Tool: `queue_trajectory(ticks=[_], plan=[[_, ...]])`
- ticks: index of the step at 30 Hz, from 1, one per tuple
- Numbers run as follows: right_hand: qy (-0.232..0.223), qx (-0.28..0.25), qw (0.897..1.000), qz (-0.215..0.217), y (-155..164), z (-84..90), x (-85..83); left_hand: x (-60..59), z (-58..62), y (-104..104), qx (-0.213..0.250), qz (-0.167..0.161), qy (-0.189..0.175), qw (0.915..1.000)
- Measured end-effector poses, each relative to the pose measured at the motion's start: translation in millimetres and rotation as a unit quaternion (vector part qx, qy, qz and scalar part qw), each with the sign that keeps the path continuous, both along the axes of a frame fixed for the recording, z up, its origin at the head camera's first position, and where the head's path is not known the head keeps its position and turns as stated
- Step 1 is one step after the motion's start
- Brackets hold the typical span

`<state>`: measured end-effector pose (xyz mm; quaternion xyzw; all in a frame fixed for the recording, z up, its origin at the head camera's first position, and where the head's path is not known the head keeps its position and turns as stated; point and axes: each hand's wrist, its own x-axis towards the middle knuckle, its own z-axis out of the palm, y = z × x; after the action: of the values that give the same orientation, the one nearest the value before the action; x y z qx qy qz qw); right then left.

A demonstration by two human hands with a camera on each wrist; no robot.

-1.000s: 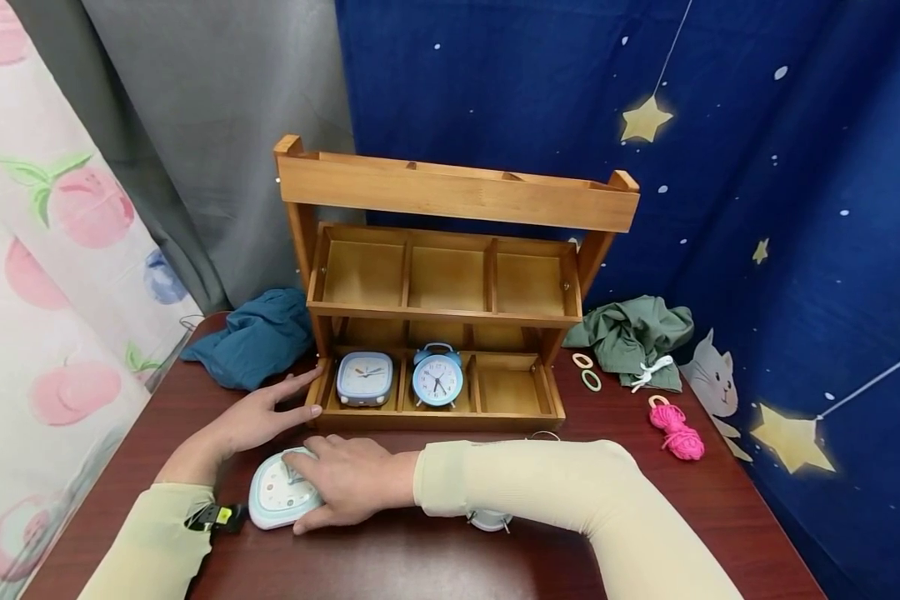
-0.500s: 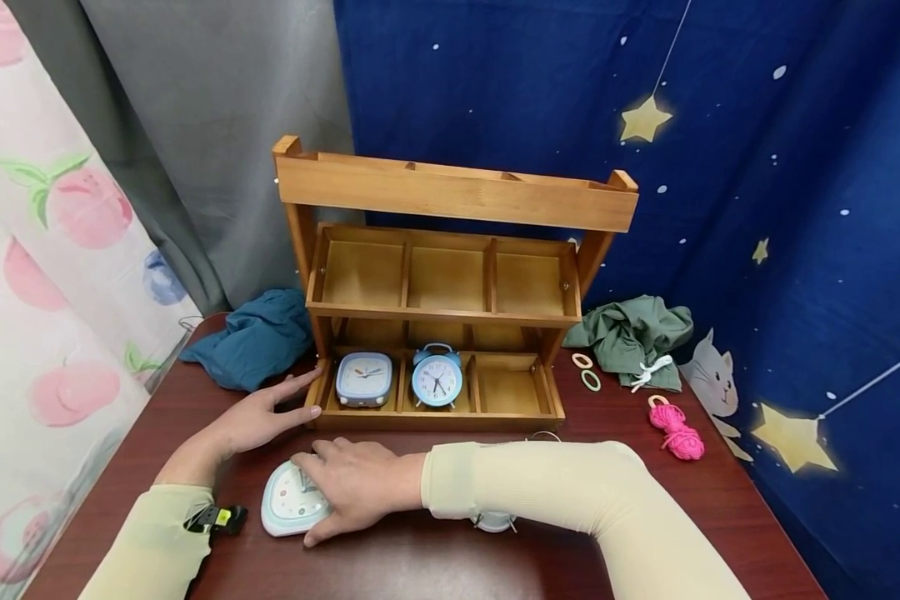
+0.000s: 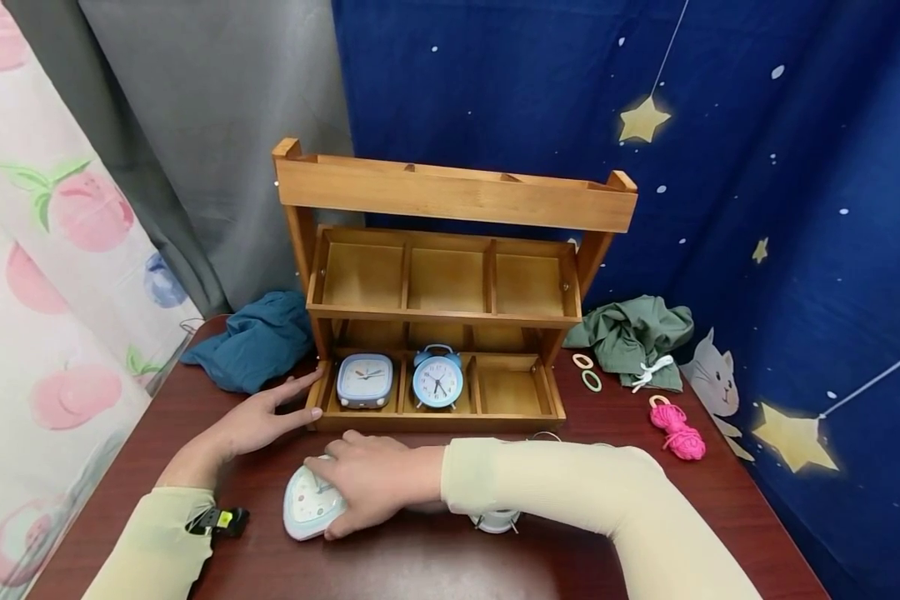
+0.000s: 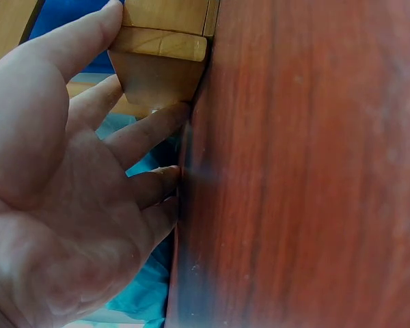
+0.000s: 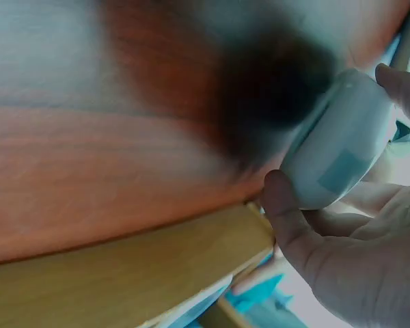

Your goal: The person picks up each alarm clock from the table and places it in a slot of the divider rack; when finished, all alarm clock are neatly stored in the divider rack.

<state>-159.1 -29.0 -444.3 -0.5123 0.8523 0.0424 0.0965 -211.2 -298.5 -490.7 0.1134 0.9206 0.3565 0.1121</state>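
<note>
My right hand (image 3: pixel 375 475) grips a white and pale-blue alarm clock (image 3: pixel 309 507) in front of the wooden shelf's left half. In the right wrist view, thumb and fingers close around the clock's rounded white case (image 5: pixel 345 147) from its edges. My left hand (image 3: pixel 255 423) touches the front left corner of the three-tier wooden shelf (image 3: pixel 435 423), fingers extended; the left wrist view shows the thumb on the front of that corner (image 4: pixel 160 46) and the fingers along its side. A grey-blue square clock (image 3: pixel 364 380) and a blue twin-bell alarm clock (image 3: pixel 438 381) stand in the bottom tier.
Another clock (image 3: pixel 497 522) with thin metal legs lies partly hidden under my right forearm. A teal cloth (image 3: pixel 258 340) rests left of the shelf. To its right are a green cloth (image 3: pixel 633 337), two small rings (image 3: pixel 591 381) and pink yarn (image 3: pixel 678 429) on the dark red table (image 3: pixel 435 562).
My right hand has moved to the right with the white and pale-blue alarm clock, which has turned a little. The left hand stays at the shelf corner.
</note>
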Motion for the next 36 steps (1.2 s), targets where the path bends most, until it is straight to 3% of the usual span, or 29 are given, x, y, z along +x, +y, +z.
queue_trajectory(ticks=[14,25,31,36], plan=[[0.069,-0.092,0.993,-0.001,73.5,26.2,-27.4,-1.0,-3.2,0.2,0.002,0.003,-0.001,1.0],[0.1,-0.192,0.974,-0.069,160.3,29.6,-71.3,-1.8,-3.8,-1.1,0.002,-0.006,0.008,0.9999],[0.143,-0.196,0.964,-0.107,208.5,21.4,-95.7,-0.7,-2.1,0.3,0.004,-0.003,0.001,1.0],[0.139,-0.181,0.965,-0.131,235.0,15.0,-107.1,-0.2,-1.9,-0.2,0.006,-0.003,0.002,1.0]])
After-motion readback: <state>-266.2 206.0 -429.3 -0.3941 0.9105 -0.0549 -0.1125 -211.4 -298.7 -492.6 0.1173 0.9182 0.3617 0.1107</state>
